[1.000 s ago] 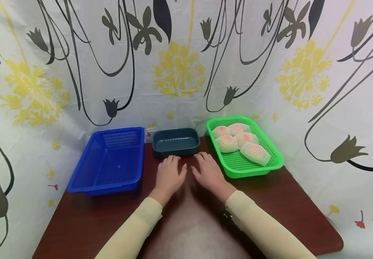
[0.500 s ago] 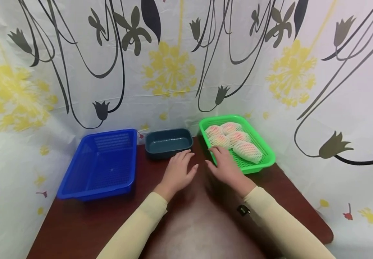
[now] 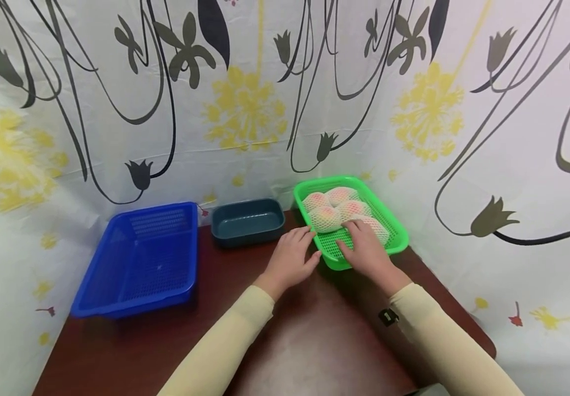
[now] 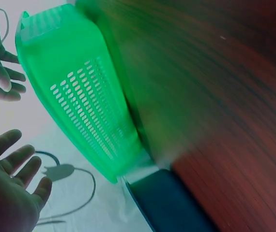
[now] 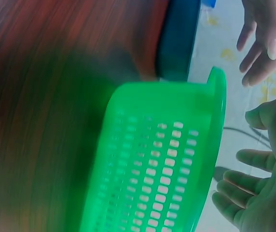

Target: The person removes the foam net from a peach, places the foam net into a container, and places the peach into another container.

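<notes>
My right hand (image 3: 370, 254) reaches over the near side of the green basket (image 3: 400, 242), its fingertips overlapping the fruits there in the head view. Several reddish round fruits (image 3: 325, 218) in white foam nets lie grouped inside. By the basket's left rim is my left hand (image 3: 292, 259), palm down with fingers extended. From the left wrist, that hand (image 4: 12, 186) shows spread, relaxed fingers holding nothing, beside the basket's slotted wall (image 4: 55, 53). In the right wrist view the right hand (image 5: 264, 181) also has loose fingers and nothing gripped.
A dark teal dish (image 3: 248, 236) stands at the back of the brown table (image 3: 309, 335), left of the green basket. Farther left is a larger blue basket (image 3: 141, 264). A flower-patterned curtain (image 3: 245, 165) hangs behind. A small black object (image 3: 388, 317) sits by the right sleeve.
Both hands have moved right, from in front of the teal dish to the green basket. The right hand has come over its near rim. The head view has turned slightly.
</notes>
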The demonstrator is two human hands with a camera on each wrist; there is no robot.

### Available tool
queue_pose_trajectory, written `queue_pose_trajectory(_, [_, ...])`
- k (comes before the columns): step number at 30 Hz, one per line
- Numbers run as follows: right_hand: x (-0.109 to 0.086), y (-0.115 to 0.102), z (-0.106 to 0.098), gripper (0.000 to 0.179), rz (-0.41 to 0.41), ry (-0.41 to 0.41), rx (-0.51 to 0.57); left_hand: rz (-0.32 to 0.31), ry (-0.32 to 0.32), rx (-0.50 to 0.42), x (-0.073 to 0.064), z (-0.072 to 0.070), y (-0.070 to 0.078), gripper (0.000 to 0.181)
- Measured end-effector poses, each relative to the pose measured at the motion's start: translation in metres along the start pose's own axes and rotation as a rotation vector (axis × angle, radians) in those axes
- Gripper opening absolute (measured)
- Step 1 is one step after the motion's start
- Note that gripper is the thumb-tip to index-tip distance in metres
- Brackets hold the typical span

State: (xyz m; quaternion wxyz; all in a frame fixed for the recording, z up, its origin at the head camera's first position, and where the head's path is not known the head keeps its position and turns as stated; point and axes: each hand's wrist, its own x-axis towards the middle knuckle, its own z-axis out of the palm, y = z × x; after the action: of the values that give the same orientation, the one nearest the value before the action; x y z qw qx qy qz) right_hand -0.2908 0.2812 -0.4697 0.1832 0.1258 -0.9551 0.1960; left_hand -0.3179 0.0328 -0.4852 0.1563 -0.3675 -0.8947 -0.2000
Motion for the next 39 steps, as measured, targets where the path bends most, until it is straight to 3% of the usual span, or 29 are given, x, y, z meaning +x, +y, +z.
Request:
queue_pose_trajectory(12, [0.012, 0.043, -0.013, 0.052, 0.062, -0.024, -0.049, 0.082, -0.121, 0.151, 0.035, 0.036, 0.016, 0.062])
queue_pose_trajectory(24, [0.051, 0.084, -0.027, 0.061, 0.092, -0.256, -0.168, 0.098, -0.196, 0.192, 0.055, 0.056, 0.027, 0.064])
queue_pose_trajectory(32, [0.077, 0.095, -0.026, 0.077, 0.123, -0.420, -0.220, 0.097, -0.201, 0.184, 0.058, 0.064, 0.026, 0.066])
queue_pose_trajectory(39, [0.087, 0.097, -0.023, 0.093, 0.191, -0.533, -0.266, 0.091, -0.201, 0.188, 0.060, 0.067, 0.026, 0.065])
